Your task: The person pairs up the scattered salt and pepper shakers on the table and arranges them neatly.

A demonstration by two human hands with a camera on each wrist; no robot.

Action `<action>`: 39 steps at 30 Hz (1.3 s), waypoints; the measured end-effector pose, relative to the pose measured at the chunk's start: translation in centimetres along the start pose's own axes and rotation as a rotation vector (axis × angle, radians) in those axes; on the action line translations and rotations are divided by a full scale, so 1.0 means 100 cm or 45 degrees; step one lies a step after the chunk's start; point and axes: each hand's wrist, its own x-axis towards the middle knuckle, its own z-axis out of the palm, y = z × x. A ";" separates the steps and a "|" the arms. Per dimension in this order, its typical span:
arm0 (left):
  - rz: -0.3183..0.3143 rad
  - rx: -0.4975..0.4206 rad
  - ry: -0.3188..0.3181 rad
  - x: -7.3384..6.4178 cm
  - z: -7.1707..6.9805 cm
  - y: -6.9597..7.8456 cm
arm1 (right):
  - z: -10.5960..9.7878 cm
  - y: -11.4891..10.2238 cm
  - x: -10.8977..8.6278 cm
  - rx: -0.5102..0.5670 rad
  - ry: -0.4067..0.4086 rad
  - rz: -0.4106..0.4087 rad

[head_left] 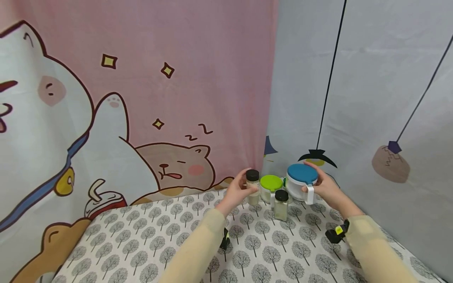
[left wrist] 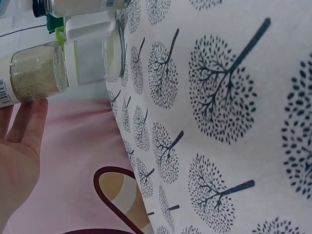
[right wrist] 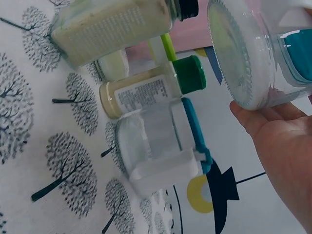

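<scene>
My left hand (head_left: 236, 193) grips a spice jar (head_left: 253, 196) with a black lid and pale powder inside. In the left wrist view, the jar's base (left wrist: 59, 68) hangs off the tablecloth. My right hand (head_left: 327, 190) holds a clear seasoning pot (head_left: 296, 191) with a blue lid and white handle. That pot is raised and tilted in the right wrist view, with fingers (right wrist: 263, 117) under its side. Between the hands stand a green-lidded pot (head_left: 266, 194) with a white handle and a square black-lidded spice jar (head_left: 281, 211).
A green-capped bottle (right wrist: 141, 92) and a second blue-lidded pot (right wrist: 153, 134) stand on the table, mostly hidden in the head view. A tree-print cloth (head_left: 155, 236) covers the table. Cartoon-print curtains (head_left: 212, 86) hang close behind and at the right.
</scene>
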 end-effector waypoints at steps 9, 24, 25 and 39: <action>0.020 0.014 -0.023 -0.003 -0.006 0.002 | 0.008 -0.011 0.012 0.073 -0.070 -0.015; 0.043 0.012 0.029 -0.008 -0.015 0.001 | 0.031 -0.017 0.029 0.107 -0.129 -0.077; 0.049 0.008 0.032 -0.008 -0.016 0.001 | 0.032 -0.017 0.030 0.112 -0.138 -0.076; -0.001 0.028 0.056 -0.013 -0.027 -0.001 | 0.051 -0.017 0.036 0.123 -0.140 -0.037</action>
